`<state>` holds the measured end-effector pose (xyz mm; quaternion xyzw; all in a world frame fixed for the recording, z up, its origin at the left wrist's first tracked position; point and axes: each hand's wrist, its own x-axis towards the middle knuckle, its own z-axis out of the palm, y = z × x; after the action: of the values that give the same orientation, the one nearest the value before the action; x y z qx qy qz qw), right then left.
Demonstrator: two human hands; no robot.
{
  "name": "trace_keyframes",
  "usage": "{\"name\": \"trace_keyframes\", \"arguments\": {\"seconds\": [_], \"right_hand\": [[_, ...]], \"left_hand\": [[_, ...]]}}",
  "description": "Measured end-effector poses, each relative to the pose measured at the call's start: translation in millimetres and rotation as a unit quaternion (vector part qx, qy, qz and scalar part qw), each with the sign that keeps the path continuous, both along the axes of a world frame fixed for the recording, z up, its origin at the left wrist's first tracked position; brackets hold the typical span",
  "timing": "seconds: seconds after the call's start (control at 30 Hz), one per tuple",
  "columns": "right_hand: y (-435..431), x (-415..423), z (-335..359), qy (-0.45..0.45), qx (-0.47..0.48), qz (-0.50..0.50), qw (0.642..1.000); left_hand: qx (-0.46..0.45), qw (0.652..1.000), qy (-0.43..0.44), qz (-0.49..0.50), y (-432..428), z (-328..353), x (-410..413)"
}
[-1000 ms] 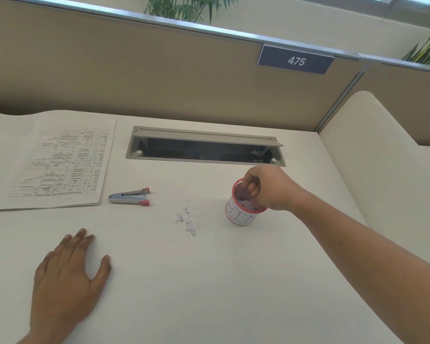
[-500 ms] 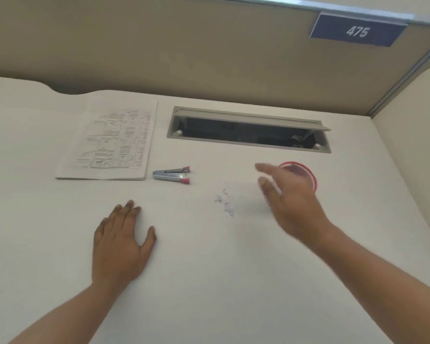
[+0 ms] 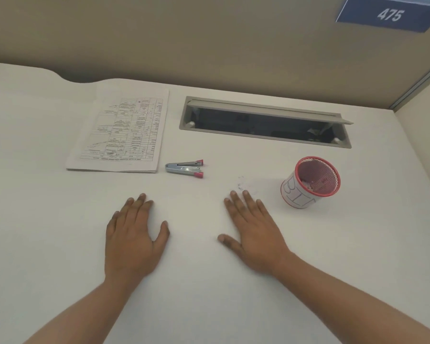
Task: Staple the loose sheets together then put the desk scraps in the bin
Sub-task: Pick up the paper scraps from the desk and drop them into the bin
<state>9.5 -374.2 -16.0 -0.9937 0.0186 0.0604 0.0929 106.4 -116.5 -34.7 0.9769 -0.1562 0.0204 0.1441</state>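
A stack of printed sheets (image 3: 121, 130) lies flat at the back left of the white desk. To its right rests a small silver stapler (image 3: 185, 167) with pink tips. A little heap of paper scraps (image 3: 242, 184) sits between the stapler and a red mesh cup labelled "BIN" (image 3: 309, 183), which holds some scraps. My left hand (image 3: 134, 234) lies palm down, fingers spread, in front of the stapler. My right hand (image 3: 253, 232) lies palm down too, its fingertips just short of the scraps. Neither hand holds anything.
A grey cable tray with its lid raised (image 3: 266, 121) is sunk into the desk behind the bin. A beige partition with a blue "475" plate (image 3: 389, 14) closes the back, and a side panel (image 3: 422, 125) stands at the right.
My right hand left the bin, swung back left and came down flat on the desk beside the scraps. The view tilted down and shifted. My left hand stayed flat.
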Motion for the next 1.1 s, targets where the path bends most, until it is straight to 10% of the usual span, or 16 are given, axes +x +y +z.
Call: {"name": "trace_keyframes", "arguments": {"seconds": [0.23, 0.73, 0.93, 1.1], "right_hand": [[-34, 56, -1, -0.059, 0.128, -0.183, 0.973], [-1, 20, -13, -0.058, 0.145, 0.015, 0.988], [-5, -3, 7, -0.148, 0.263, -0.155, 0.941], [7, -55, -8, -0.090, 0.117, -0.174, 0.974]], "left_hand": [[-0.001, 1.000, -0.010, -0.003, 0, -1, 1], [-0.004, 1.000, -0.012, 0.000, 0, -1, -1], [-0.008, 1.000, -0.013, -0.002, 0, -1, -1], [-0.009, 1.000, -0.013, -0.002, 0, -1, 0]]}}
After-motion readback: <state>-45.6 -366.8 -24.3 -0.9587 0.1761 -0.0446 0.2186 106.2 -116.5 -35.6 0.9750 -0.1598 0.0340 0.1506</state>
